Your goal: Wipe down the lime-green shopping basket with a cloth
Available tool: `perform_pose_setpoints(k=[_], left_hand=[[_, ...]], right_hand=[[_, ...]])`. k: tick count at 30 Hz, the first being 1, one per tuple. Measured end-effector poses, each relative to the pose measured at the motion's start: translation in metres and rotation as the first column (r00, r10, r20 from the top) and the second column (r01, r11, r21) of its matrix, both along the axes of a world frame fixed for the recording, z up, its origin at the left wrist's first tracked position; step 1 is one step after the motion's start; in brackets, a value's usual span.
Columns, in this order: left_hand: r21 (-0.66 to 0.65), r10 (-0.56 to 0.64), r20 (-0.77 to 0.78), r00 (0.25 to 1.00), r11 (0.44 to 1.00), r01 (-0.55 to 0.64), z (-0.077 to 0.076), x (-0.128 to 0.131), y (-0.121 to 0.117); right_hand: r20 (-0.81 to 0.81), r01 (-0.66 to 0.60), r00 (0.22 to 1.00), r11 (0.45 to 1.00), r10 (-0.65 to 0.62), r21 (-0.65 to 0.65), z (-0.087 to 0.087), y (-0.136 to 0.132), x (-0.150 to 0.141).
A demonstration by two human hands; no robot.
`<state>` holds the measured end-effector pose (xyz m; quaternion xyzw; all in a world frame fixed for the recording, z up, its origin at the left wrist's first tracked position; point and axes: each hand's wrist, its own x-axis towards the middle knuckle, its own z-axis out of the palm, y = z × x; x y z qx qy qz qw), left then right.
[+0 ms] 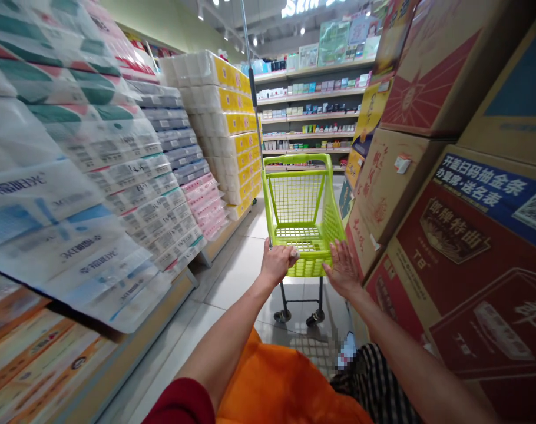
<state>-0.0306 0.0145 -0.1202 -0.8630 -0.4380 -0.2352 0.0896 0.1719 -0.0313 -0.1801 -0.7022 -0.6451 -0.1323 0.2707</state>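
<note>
A lime-green plastic shopping cart [297, 231] on dark legs and casters stands just ahead of me, and no goods show in its basket. My left hand [277, 263] is closed over the near rim at its left corner. Something small and whitish [294, 254] shows at that hand's fingertips; I cannot make out what it is. A thin grey pole [252, 88] rises along the cart's left side, its lower end near my left hand. My right hand [342, 271] rests against the near right corner of the cart, fingers stretched out and apart.
Wrapped tissue packs [135, 171] and yellow-white paper rolls [215, 118] are stacked along the left on low platforms. Cardboard cartons [462, 253] rise close on the right. Shelves of small goods [312, 118] stand across the far end of the tiled aisle [224, 265].
</note>
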Motion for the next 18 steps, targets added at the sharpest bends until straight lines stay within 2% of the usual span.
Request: perform_pose_setpoints(k=[3, 5, 8, 11, 13, 15, 17, 18], left_hand=[[0.033, -0.048, 0.016, 0.999, 0.998, 0.048, -0.005, 0.021, -0.007], [0.06, -0.118, 0.011, 0.993, 0.991, 0.118, -0.009, 0.033, -0.012], [0.119, -0.222, -0.031, 0.975, 0.967, 0.224, -0.014, 0.041, -0.015], [0.161, -0.3, -0.082, 0.95, 0.937, 0.31, -0.012, 0.027, -0.007], [0.163, -0.28, -0.066, 0.958, 0.944, 0.287, -0.006, 0.012, 0.005], [0.156, -0.167, -0.002, 0.986, 0.974, 0.165, 0.0, 0.003, 0.016], [0.15, -0.101, 0.034, 0.994, 0.984, 0.095, 0.001, 0.006, 0.021], [0.155, -0.125, 0.024, 0.992, 0.981, 0.12, 0.001, 0.011, 0.02]], right_hand=[[-0.041, 0.063, 0.997, 0.992, -0.068, -0.108, 0.018, 0.009, 0.012], [-0.056, 0.012, 0.998, 0.991, -0.019, -0.133, 0.03, 0.011, 0.009], [-0.1, -0.137, 0.987, 0.987, 0.128, -0.087, 0.036, 0.009, -0.003], [-0.175, -0.127, 0.977, 0.992, 0.122, -0.016, 0.033, 0.003, -0.004], [-0.187, -0.094, 0.978, 0.996, 0.094, 0.007, 0.031, 0.0, -0.001], [-0.176, -0.06, 0.982, 0.998, 0.063, 0.019, 0.03, -0.002, -0.002], [-0.153, -0.055, 0.986, 0.998, 0.06, 0.037, 0.029, -0.005, -0.011], [-0.141, -0.067, 0.987, 0.996, 0.073, 0.051, 0.028, -0.007, -0.018]])
